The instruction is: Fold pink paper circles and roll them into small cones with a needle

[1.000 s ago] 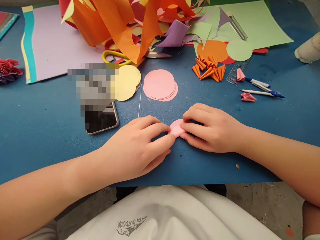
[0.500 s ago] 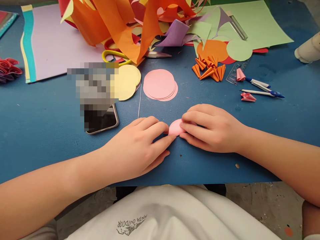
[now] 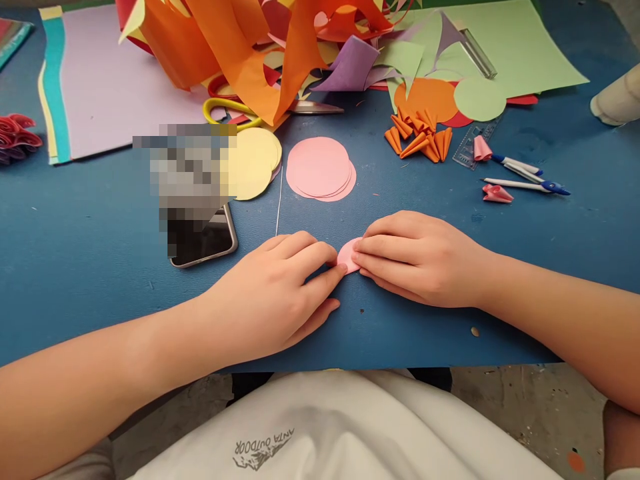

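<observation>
Between my hands a piece of pink paper [image 3: 347, 255] with a rounded edge lies on the blue table, partly covered by fingers. My left hand [image 3: 287, 287] grips its left end with thumb and fingertips. From the right, the fingers of my right hand [image 3: 425, 260] press down on the paper and cover its right part. Just beyond is a stack of pink paper circles [image 3: 319, 168]. Yellow paper circles [image 3: 253, 167] lie to its left, and a thin white stick [image 3: 279, 200] is between the two stacks.
A phone [image 3: 205, 240] lies left of my left hand. Scissors [image 3: 320, 107] sit under orange paper scraps [image 3: 210, 40] at the back. Orange paper cones [image 3: 423, 137], a clear ruler [image 3: 467, 150], a compass [image 3: 525, 185] and a folded pink piece [image 3: 497, 194] are at the right.
My right hand's fingers have slid slightly left over the pink paper and now lie flatter and closer together on it. My left hand has barely moved.
</observation>
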`<state>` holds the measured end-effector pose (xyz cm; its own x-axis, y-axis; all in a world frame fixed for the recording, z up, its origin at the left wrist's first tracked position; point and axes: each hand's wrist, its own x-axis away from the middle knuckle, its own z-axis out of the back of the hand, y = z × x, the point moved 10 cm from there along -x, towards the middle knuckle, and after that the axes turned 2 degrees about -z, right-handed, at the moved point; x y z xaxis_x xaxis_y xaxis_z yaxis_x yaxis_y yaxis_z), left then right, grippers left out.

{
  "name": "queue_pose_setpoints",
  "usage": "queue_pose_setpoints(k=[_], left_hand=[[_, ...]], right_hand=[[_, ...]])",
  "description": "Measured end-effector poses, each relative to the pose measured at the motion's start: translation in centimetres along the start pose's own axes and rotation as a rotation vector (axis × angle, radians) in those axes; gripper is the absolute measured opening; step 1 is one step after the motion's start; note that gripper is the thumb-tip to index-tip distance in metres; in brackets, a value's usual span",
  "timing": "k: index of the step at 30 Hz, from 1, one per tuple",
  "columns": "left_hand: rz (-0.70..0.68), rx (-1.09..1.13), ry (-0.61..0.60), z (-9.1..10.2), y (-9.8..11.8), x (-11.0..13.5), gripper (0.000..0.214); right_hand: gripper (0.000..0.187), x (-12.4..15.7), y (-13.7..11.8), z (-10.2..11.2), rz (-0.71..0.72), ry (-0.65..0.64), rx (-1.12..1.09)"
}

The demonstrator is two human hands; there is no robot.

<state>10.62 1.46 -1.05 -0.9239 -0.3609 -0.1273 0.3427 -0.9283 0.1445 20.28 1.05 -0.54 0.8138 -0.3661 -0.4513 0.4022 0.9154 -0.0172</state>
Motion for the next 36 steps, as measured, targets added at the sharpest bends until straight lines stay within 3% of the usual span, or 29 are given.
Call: queue_pose_setpoints(k=[36], left_hand=[[0.029,0.003,-0.015,-0.43,-0.29,0.14,0.033]], right_hand=[[0.012,-0.53,-0.04,0.37,-0.019,0.040,0.000]])
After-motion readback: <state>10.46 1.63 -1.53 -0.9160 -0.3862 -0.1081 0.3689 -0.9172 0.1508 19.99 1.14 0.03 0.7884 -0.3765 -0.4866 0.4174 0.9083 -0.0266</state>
